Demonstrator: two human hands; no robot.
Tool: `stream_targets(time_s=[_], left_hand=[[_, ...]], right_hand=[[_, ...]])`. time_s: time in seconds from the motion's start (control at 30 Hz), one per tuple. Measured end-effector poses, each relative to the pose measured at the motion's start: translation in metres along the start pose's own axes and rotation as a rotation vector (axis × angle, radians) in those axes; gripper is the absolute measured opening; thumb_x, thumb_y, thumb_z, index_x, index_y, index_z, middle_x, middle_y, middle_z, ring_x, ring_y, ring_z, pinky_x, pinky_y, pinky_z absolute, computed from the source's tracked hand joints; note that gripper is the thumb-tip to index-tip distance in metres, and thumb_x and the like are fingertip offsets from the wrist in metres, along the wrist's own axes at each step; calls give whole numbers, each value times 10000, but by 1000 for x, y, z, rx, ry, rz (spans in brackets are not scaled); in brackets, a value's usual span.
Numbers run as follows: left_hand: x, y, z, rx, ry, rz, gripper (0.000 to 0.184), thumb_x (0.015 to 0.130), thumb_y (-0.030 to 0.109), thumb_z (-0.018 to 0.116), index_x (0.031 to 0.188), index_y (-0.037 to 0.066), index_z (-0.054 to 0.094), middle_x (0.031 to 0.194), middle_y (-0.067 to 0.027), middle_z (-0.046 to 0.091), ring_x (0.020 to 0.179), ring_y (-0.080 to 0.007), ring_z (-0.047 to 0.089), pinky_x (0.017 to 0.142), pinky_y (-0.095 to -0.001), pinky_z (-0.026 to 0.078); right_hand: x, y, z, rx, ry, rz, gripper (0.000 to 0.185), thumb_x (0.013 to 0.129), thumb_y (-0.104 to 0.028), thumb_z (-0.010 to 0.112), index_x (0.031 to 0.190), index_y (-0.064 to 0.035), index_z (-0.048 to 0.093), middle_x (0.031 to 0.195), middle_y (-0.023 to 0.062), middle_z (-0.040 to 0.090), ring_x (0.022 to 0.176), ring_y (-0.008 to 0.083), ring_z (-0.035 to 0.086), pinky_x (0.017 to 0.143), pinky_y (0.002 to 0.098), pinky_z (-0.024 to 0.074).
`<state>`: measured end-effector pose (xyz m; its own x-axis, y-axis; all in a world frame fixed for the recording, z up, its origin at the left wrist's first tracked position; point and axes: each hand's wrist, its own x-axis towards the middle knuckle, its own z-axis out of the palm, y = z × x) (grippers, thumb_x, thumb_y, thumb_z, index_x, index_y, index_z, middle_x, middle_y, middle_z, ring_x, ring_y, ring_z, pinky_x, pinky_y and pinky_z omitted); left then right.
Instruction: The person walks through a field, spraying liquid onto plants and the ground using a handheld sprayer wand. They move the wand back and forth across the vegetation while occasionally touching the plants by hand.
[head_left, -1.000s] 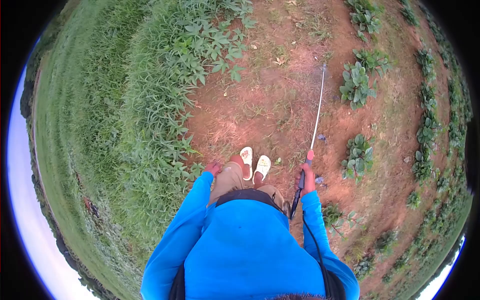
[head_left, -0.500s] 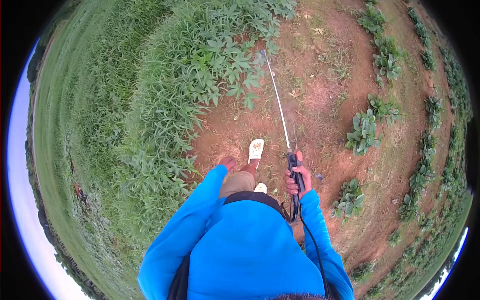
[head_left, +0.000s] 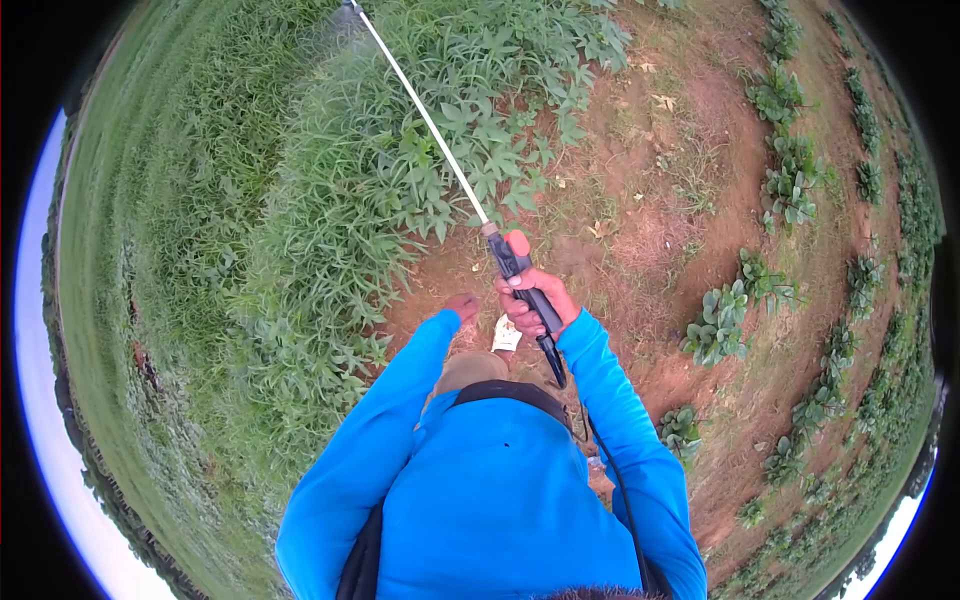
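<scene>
My right hand [head_left: 535,302] is wrapped round the black handle of a sprayer wand [head_left: 425,118], its fingers closed below a red-orange part at the top of the grip. The wand's pale tube slants up and left over the leafy plants, and a faint mist [head_left: 345,38] shows around its tip. A black hose [head_left: 612,460] runs along my right sleeve. My left hand [head_left: 462,307] hangs beside my thigh, close to the edge of the greenery. Nothing shows in it, but its fingers are too foreshortened to read.
Dense grass and broad-leaved plants [head_left: 330,220] cover the left side. A strip of reddish bare soil [head_left: 640,260] runs ahead and to the right. Rows of low leafy plants [head_left: 718,325] stand further right. One pale shoe [head_left: 507,332] shows beneath me.
My right hand has moved up and left with the wand. The tip has swung left from the edge of the soil out over the greenery. My feet have shifted.
</scene>
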<state>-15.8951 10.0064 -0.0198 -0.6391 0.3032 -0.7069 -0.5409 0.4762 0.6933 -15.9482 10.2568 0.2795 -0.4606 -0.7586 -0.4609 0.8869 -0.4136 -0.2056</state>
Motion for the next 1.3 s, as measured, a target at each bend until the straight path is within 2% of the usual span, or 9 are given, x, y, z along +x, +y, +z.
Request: stream_targets(time_s=[0.13, 0.2, 0.33, 0.67, 0.87, 0.9, 0.97, 1.03, 1.3], left_hand=[[-9, 24, -8, 78, 8, -68, 309, 795, 333, 515, 890, 48, 586, 708, -84, 586, 640, -186, 554, 599, -342, 442], [-3, 9, -7, 96, -1, -17, 340, 806, 367, 507, 867, 40, 578, 724, -87, 578, 669, -192, 546, 621, -353, 432], [-14, 6, -1, 138, -14, -82, 374, 806, 389, 473, 808, 27, 570, 735, -122, 576, 708, -233, 553, 658, -377, 418], [9, -22, 19, 334, 15, -135, 371, 805, 366, 454, 924, 49, 606, 871, -142, 626, 744, -268, 621, 691, -396, 481], [24, -6, 16, 316, -2, -78, 393, 800, 390, 484, 951, 47, 604, 956, -150, 613, 768, -263, 625, 677, -378, 487], [30, -5, 13, 395, -39, 50, 389, 799, 387, 491, 947, 45, 603, 928, -149, 617, 755, -268, 624, 664, -378, 486], [46, 3, 14, 484, -76, 186, 385, 798, 384, 497, 943, 43, 602, 900, -148, 621, 742, -272, 623, 651, -379, 484], [44, 39, 13, 261, 7, -175, 383, 793, 381, 507, 935, 37, 599, 817, -139, 619, 683, -264, 608, 632, -378, 476], [88, 140, 20, 211, 9, -96, 386, 806, 373, 535, 952, 20, 593, 813, -118, 616, 684, -200, 586, 636, -337, 470]], right_hand=[[-8, -15, 6, -83, 202, -22, 190, 795, -283, 515, 823, -121, 420, 585, -28, 378, 370, 51, 316, 314, 209, 286], [-22, -13, 2, -45, 328, -22, 282, 782, -334, 537, 655, -122, 400, 509, -30, 339, 365, 66, 302, 322, 222, 269], [-62, 4, -18, 80, 491, -71, 235, 771, -321, 551, 772, -123, 426, 565, -17, 371, 361, 76, 309, 320, 224, 284], [-158, 42, -77, 325, 789, -277, 286, 766, -364, 564, 728, -95, 475, 536, 6, 424, 343, 110, 385, 295, 250, 337], [-175, 23, -133, 402, 957, -317, 314, 747, -395, 574, 674, -109, 466, 508, -1, 420, 345, 116, 392, 303, 252, 343], [-177, 18, -141, 415, 1018, -342, 313, 747, -393, 574, 668, -109, 468, 508, -1, 423, 345, 119, 394, 306, 254, 347], [-177, 2, -162, 444, 975, -379, 317, 748, -404, 571, 672, -117, 461, 508, -3, 416, 347, 120, 388, 303, 257, 334], [-174, -23, -174, 480, 921, -418, 321, 749, -416, 568, 676, -125, 454, 508, -4, 408, 349, 121, 382, 300, 260, 320], [-149, -151, -161, 410, 501, -410, 295, 746, -372, 563, 753, -102, 445, 533, -6, 387, 343, 100, 345, 291, 241, 300]])
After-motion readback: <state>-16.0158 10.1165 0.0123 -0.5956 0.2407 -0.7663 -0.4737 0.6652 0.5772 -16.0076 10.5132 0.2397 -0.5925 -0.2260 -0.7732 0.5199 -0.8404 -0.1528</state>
